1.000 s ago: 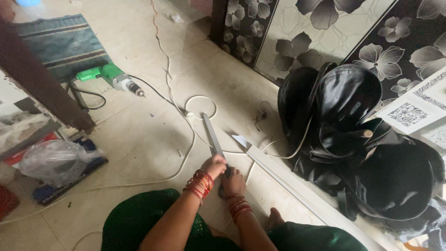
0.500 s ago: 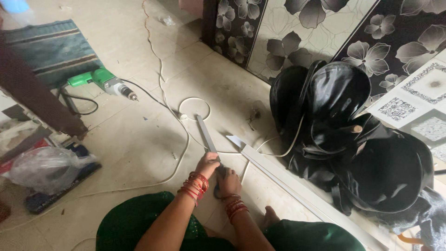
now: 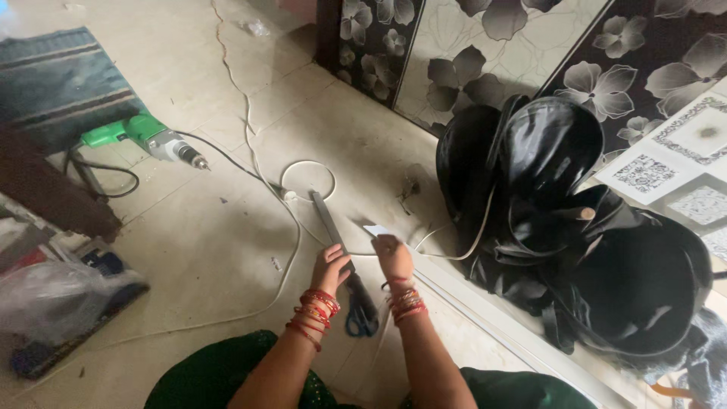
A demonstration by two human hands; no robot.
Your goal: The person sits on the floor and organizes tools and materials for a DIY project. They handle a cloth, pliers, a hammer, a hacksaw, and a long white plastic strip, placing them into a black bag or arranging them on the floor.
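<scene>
L hand point(image 3: 330, 266) is closing round a grey bar point(image 3: 329, 223) lying flat on the floor point(image 3: 204, 250), fingers wrapped over its near end. R hand point(image 3: 393, 256) is pinching a white strip point(image 3: 376, 230) by its end, just right of the bar. Scissors point(image 3: 362, 312) are lying btwn the wrists. Green drill point(image 3: 144, 138) is sitting well apart, upper left, w/ white cable point(image 3: 291, 250) looping past.

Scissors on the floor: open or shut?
Cannot tell: the scissors lie flat between the wrists, blue handles toward the person; their blades are too dark to make out.
</scene>
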